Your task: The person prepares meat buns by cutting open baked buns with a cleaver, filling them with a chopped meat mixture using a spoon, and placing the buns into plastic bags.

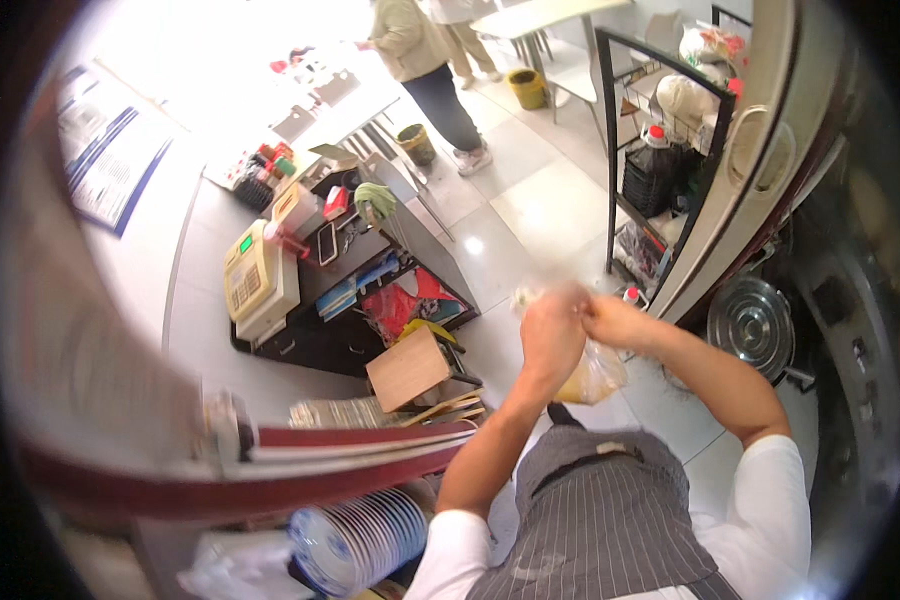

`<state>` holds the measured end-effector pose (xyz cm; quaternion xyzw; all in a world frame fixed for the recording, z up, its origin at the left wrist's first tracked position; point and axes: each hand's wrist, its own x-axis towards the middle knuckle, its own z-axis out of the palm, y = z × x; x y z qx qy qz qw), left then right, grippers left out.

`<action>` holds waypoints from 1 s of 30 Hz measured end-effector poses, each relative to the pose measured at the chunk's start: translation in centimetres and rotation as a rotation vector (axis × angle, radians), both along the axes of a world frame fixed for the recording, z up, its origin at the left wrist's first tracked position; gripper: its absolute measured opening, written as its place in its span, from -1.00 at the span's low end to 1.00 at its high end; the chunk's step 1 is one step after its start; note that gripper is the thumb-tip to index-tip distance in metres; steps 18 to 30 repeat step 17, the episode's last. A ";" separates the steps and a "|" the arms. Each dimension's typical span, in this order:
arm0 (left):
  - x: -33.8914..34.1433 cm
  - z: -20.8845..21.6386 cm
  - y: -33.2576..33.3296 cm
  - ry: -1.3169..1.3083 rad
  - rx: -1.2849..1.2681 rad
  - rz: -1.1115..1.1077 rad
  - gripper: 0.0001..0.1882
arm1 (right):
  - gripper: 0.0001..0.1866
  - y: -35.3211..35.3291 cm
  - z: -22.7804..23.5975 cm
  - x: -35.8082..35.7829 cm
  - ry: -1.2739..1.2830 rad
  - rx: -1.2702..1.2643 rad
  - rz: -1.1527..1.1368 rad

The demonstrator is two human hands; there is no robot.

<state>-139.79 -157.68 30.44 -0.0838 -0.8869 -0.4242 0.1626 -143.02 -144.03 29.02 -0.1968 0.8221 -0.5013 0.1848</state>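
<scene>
In front of my waist hangs a clear plastic bag [595, 376] with something yellowish in it. Both hands meet at the top of this bag. My left hand [553, 338] is closed at its gathered neck, and the fingertips are smeared by motion. From the right, my right hand [615, 322] pinches the plastic right beside the left one. A pale bit of the bag's top [526, 297] shows beyond the left hand. What exactly the yellowish content is, I cannot make out.
To the left stands a dark counter with a cash register [260, 280] and a phone [327, 243]. Stacked plates [360, 540] sit at lower left. A black metal rack [610, 150] and a round metal lid [752, 325] are on the right. A person [415, 60] stands farther off near bins.
</scene>
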 end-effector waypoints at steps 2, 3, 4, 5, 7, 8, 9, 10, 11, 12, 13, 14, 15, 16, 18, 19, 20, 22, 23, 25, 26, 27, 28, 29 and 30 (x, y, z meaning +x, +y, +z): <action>-7.1 0.5 -1.6 -0.001 -0.082 -0.114 -0.83 | -0.66 -1.8 -3.1 -6.7 -0.067 -0.020 -0.096; -10.4 1.4 -2.4 -0.062 -0.119 -0.139 -0.82 | -0.67 -2.7 -1.6 -8.9 -0.016 -0.182 -0.131; -13.6 2.4 -3.1 -0.138 -0.151 -0.164 -0.79 | -0.67 -3.3 -0.5 -11.5 -0.049 -0.242 -0.151; -17.2 2.1 -4.5 -0.161 -0.090 -0.240 -0.79 | -0.67 -4.1 0.5 -14.2 -0.081 -0.303 -0.163; -23.6 3.3 -6.3 -0.164 -0.129 -0.298 -0.79 | -0.66 -5.1 0.2 -20.6 -0.189 -0.288 -0.187; -26.8 3.8 -7.1 -0.160 -0.176 -0.337 -0.79 | -0.65 -5.8 0.7 -23.6 -0.180 -0.302 -0.214; -29.6 4.4 -7.9 -0.125 -0.204 -0.360 -0.78 | -0.65 -6.8 1.6 -26.2 -0.161 -0.222 -0.290; -32.8 4.7 -8.3 -0.070 -0.228 -0.386 -0.76 | -0.63 -7.4 2.1 -29.3 -0.119 -0.135 -0.365; -36.2 4.7 -8.5 -0.042 -0.248 -0.408 -0.75 | -0.64 -7.7 1.6 -33.0 -0.128 -0.141 -0.399; -39.6 4.6 -8.8 -0.013 -0.268 -0.425 -0.74 | -0.65 -8.1 1.1 -36.4 -0.136 -0.145 -0.428; -42.8 4.5 -9.4 0.011 -0.289 -0.433 -0.73 | -0.65 -9.0 2.4 -38.7 -0.098 -0.205 -0.446; -45.9 4.2 -9.8 0.034 -0.315 -0.448 -0.71 | -0.66 -9.7 2.9 -41.4 -0.016 -0.283 -0.406; -48.8 4.0 -10.1 0.058 -0.341 -0.459 -0.69 | -0.68 -10.0 3.1 -44.5 -0.111 -0.265 -0.343; -52.1 4.3 -10.2 0.106 -0.365 -0.480 -0.67 | -0.68 -9.7 3.8 -48.2 -0.182 -0.242 -0.290; -55.2 5.0 -10.7 0.039 -0.393 -0.548 -0.60 | -0.68 -8.9 4.2 -52.6 -0.308 -0.167 -0.191; -55.2 5.0 -10.7 0.039 -0.393 -0.548 -0.60 | -0.68 -8.9 4.2 -52.6 -0.308 -0.167 -0.191; -55.2 5.0 -10.7 0.039 -0.393 -0.548 -0.60 | -0.68 -8.9 4.2 -52.6 -0.308 -0.167 -0.191; -55.2 5.0 -10.7 0.039 -0.393 -0.548 -0.60 | -0.68 -8.9 4.2 -52.6 -0.308 -0.167 -0.191; -55.2 5.0 -10.7 0.039 -0.393 -0.548 -0.60 | -0.68 -8.9 4.2 -52.6 -0.308 -0.167 -0.191; -55.2 5.0 -10.7 0.039 -0.393 -0.548 -0.60 | -0.68 -8.9 4.2 -52.6 -0.308 -0.167 -0.191; -55.2 5.0 -10.7 0.039 -0.393 -0.548 -0.60 | -0.68 -8.9 4.2 -52.6 -0.308 -0.167 -0.191; -55.2 5.0 -10.7 0.039 -0.393 -0.548 -0.60 | -0.68 -8.9 4.2 -52.6 -0.308 -0.167 -0.191; -55.2 5.0 -10.7 0.039 -0.393 -0.548 -0.60 | -0.68 -8.9 4.2 -52.6 -0.308 -0.167 -0.191; -55.2 5.0 -10.7 0.039 -0.393 -0.548 -0.60 | -0.68 -8.9 4.2 -52.6 -0.308 -0.167 -0.191; -55.2 5.0 -10.7 0.039 -0.393 -0.548 -0.60 | -0.68 -8.9 4.2 -52.6 -0.308 -0.167 -0.191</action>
